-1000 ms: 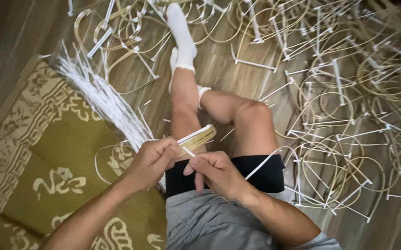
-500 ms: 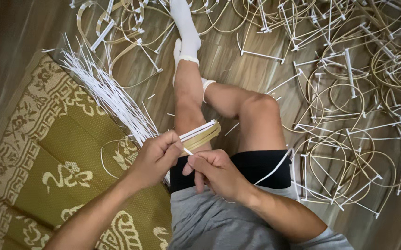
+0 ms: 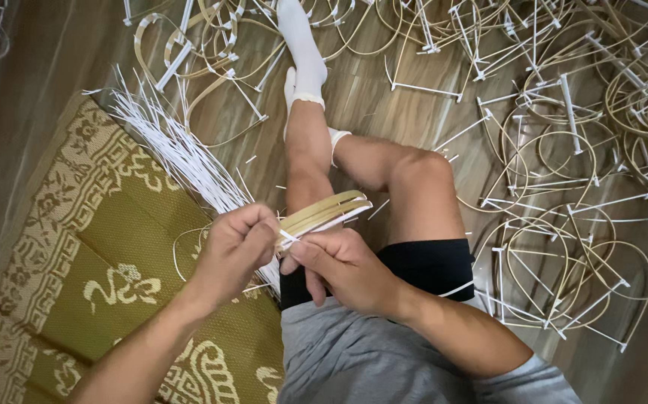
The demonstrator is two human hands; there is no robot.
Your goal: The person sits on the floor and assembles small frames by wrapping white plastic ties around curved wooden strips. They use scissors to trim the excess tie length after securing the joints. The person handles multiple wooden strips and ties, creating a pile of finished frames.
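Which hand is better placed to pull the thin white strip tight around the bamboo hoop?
Probably the right hand: its fingertips pinch the white strip right at the bamboo hoop. The left hand is closed around the hoop's end, steadying it.

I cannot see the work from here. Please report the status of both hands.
Left hand and right hand both pinch bamboo strip bundle above lap. White strips fan out behind it.

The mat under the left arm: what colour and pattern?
Olive-green mat with cream scrollwork and border; head view.

floor: brown wood planks (image 3: 32, 97) | mat: olive-gold patterned (image 3: 107, 247) | light: soft, even
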